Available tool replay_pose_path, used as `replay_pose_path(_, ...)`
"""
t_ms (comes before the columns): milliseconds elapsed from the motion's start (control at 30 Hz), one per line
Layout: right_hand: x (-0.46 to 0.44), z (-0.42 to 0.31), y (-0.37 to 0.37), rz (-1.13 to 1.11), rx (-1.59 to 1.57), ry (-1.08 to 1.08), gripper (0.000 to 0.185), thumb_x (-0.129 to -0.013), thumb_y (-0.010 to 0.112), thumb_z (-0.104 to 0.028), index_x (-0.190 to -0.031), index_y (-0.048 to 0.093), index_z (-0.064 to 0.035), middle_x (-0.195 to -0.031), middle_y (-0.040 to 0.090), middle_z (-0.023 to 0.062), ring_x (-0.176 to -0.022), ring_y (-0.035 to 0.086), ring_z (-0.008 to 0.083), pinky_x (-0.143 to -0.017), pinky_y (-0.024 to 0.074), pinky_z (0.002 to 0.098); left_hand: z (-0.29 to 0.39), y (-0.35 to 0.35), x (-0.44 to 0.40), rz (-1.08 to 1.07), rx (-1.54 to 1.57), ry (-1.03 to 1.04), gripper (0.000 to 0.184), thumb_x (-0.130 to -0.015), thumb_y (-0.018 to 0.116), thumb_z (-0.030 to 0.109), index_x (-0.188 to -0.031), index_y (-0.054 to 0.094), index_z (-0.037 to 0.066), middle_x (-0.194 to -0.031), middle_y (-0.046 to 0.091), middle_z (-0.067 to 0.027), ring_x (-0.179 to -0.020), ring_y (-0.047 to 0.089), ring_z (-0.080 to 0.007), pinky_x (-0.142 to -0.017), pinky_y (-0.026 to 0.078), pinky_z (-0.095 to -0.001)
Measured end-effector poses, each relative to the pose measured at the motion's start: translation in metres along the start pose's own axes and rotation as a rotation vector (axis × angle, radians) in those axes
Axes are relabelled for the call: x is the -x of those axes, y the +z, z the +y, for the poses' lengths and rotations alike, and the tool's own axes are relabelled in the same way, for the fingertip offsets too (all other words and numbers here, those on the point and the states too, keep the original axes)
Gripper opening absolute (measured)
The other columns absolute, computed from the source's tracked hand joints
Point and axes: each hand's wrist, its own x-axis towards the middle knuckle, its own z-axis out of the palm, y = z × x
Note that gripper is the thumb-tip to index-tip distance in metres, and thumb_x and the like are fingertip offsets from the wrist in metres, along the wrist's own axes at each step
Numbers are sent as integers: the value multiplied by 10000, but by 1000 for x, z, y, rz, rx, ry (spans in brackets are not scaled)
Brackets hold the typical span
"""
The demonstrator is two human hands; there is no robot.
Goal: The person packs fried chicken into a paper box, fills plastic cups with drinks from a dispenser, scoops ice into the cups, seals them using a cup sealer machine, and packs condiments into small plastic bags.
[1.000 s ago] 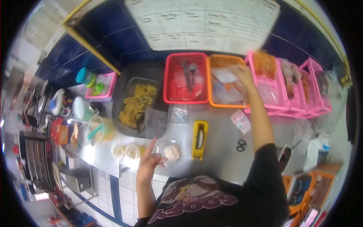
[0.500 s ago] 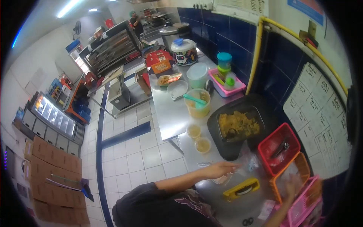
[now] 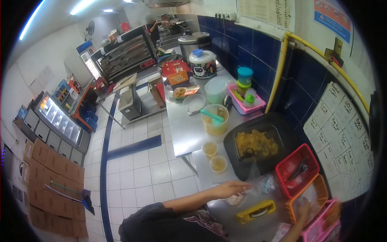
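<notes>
My left hand [image 3: 230, 189] is stretched over the steel table with its fingers pinched on a clear plastic bag [image 3: 254, 175]. More crumpled clear plastic lies just beyond its fingertips. My right hand [image 3: 304, 210] reaches into the orange basket [image 3: 321, 184], touching clear plastic inside; its fingers are too blurred to make out their grip. A yellow tape dispenser [image 3: 256, 211] lies between my two arms. Past my left hand, a black pan [image 3: 229, 147] holds yellow cooked food [image 3: 258, 143] with a dark ladle. Two small tubs of pale yellow sauce [image 3: 218, 164] stand beside the pan.
A red basket [image 3: 282, 177] with dark utensils and a pink basket [image 3: 318, 230] flank the orange one. Farther back stand a tub with a turquoise utensil [image 3: 215, 126], a rice cooker [image 3: 202, 64] and a pink tray [image 3: 258, 108]. Another person [image 3: 154, 30] stands in the distance.
The view has shifted slightly, so most of the table appears lower. My left hand stays on the bag over the table, and my right hand stays inside the orange basket.
</notes>
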Motion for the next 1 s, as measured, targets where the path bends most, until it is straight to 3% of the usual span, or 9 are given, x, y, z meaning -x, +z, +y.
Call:
replay_pose_path(167,-6,14,9,111,80,67,373,-886,591,-114,-1238,634,0,-1302,630,213,-1196,584,426,-1011,466,455,-6,-4,0,2,-53,66,441,-1040,496,212,-1443,520,36,-1445,561,-92,-1287,528,-203,-1089,406,-328)
replay_pose_path(367,-7,31,0,852,379,-159,433,-858,563,-28,-1286,620,-5,-1302,619,245,-1168,603,426,-997,474,460,-6,-9,1,10,-79,38,461,-1030,496,204,-1465,497,50,-1455,548,-107,-1308,519,-210,-1055,444,-351)
replay_pose_path(467,-7,43,-2,677,-59,67,424,-883,569,-43,-1304,612,-4,-1349,581,261,-1194,592,418,-994,487,449,-8,-4,-2,6,-21,14,501,-1024,500,202,-1502,447,60,-1479,523,-117,-1334,509,-223,-1056,442,-341)
replay_pose_path(667,24,46,8,990,-507,105,423,-964,533,-68,-1354,529,98,-1336,601,252,-1219,585,382,-1040,458,409,11,19,-33,81,-214,101,549,-995,470,82,-1536,377,65,-1538,448,-154,-1374,482,-272,-1099,416,-386)
replay_pose_path(733,74,-1,-12,1198,-461,80,350,-1017,534,-167,-1271,598,65,-1205,653,228,-1102,623,362,-942,499,410,9,29,-66,108,-631,499,567,-953,457,17,-1516,394,43,-1555,407,-191,-1393,455,-339,-1123,395,-404)
replay_pose_path(867,134,54,23,1155,-586,284,355,-1038,508,-196,-1253,604,69,-1230,641,235,-1121,611,382,-969,491,417,31,111,-146,225,-827,806,535,-885,542,66,-1413,491,-7,-1512,412,-261,-1367,455,-412,-1111,412,-431)
replay_pose_path(933,183,23,32,1194,42,239,329,-1028,507,-181,-1221,630,55,-1241,637,227,-1132,606,384,-983,486,449,32,167,-190,296,-871,860,552,-857,590,119,-1389,516,-9,-1490,429,-278,-1368,455,-414,-1090,433,-444)
replay_pose_path(967,206,-17,22,1194,47,237,329,-1028,507,-181,-1221,630,55,-1241,637,227,-1132,606,384,-983,486,449,27,196,-207,307,-906,921,537,-860,571,109,-1381,522,-11,-1491,425,-274,-1359,460,-408,-1060,449,-457)
replay_pose_path(1000,221,-57,6,1271,-361,210,378,-976,600,-219,-1225,621,64,-1178,658,232,-1055,626,374,-927,507,436,10,226,-232,307,-917,954,530,-861,561,104,-1377,524,-12,-1491,423,-271,-1355,462,-406,-1045,457,-464)
